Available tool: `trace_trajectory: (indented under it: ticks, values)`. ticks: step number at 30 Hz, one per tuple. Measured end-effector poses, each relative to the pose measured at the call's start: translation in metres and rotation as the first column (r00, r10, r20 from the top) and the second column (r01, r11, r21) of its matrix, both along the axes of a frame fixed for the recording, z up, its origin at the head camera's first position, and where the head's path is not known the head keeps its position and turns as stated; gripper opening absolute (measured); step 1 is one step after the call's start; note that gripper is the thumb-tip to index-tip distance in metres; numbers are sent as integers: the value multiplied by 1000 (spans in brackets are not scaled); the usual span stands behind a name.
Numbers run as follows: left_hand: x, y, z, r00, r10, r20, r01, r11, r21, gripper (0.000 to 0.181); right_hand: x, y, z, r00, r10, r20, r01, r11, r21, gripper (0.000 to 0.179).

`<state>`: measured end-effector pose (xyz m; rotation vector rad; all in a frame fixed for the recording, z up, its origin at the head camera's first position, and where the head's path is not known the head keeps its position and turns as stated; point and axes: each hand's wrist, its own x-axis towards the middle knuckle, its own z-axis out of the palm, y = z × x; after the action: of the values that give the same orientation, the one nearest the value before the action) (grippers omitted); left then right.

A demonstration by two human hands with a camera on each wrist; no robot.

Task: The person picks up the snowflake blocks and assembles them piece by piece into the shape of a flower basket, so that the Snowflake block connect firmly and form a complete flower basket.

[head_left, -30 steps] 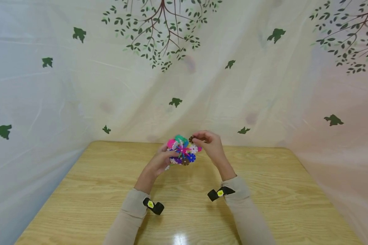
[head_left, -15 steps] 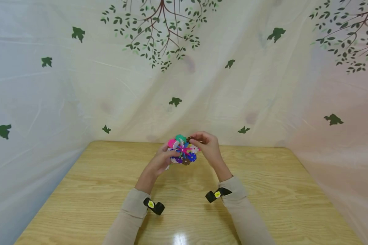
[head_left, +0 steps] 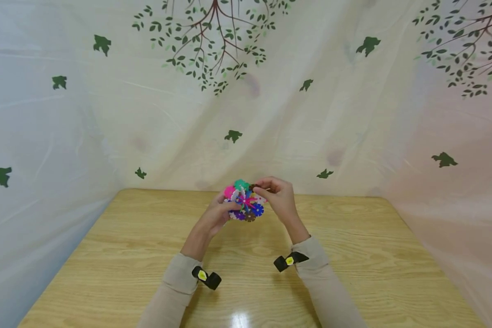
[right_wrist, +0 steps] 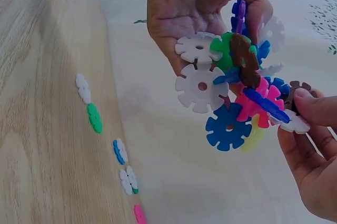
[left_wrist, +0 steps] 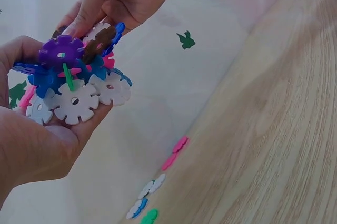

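Above the far part of the table, my left hand (head_left: pixel 211 217) grips a cluster of interlocking plastic snowflake discs (head_left: pixel 244 201). White, purple, blue, pink, green and brown discs make it up, joined at their slots and pointing several ways. My right hand (head_left: pixel 280 197) pinches a dark brown disc (right_wrist: pixel 301 88) between thumb and fingers at the cluster's upper right edge. In the right wrist view this disc sits right by a white disc (right_wrist: pixel 296 123) and partly behind the thumb. White discs (left_wrist: pixel 76 101) rest against the left palm in the left wrist view.
The wood-grain table (head_left: pixel 352 255) runs back to a pale curtain (head_left: pixel 180 136) printed with leaves. Both wrist views show several loose discs along a table edge, among them a green disc (right_wrist: pixel 95 118) and a pink one (left_wrist: pixel 180 144).
My right hand has shifted slightly left, bringing the brown disc from just beside the cluster up against its edge. The left hand holds the cluster almost still.
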<state>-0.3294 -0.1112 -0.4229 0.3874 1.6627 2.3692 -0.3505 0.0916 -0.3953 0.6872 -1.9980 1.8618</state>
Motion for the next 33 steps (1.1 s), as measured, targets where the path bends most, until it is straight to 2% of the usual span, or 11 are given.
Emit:
trace_trajectory:
  ticks: [5, 10, 15, 18, 22, 26, 30, 33]
  values:
    - [1, 2, 2, 1000, 16, 5, -16, 999, -29, 78, -1, 1, 1, 1000, 23, -17, -22, 999, 28, 11]
    - [3, 2, 7, 1000, 15, 4, -14, 1000, -27, 79, 1, 1, 3, 1000, 5, -21, -4, 999, 43, 10]
    - [3, 1, 10, 1000, -21, 13, 20, 999, 28, 77, 2, -1, 3, 999, -48, -5, 49, 998, 34, 14]
    - [4, 2, 11, 1000, -24, 18, 23, 997, 68, 72, 3, -4, 3, 994, -111, 6, 111, 994, 5, 16]
    - [6, 7, 8, 1000, 4, 19, -7, 990, 144, 73, 6, -11, 2, 982, -186, 22, 188, 979, -79, 16]
    - [7, 14, 4, 997, 70, 15, -72, 976, 204, 76, 10, -18, 2, 977, -208, 50, 213, 967, -138, 16]
    - [8, 16, 5, 990, 139, 27, -142, 967, 213, 73, 13, -20, 2, 977, -202, 65, 209, 969, -133, 15]
    - [11, 15, 7, 987, 158, 40, -162, 966, 199, 71, 15, -20, 3, 979, -188, 80, 196, 974, -117, 14]
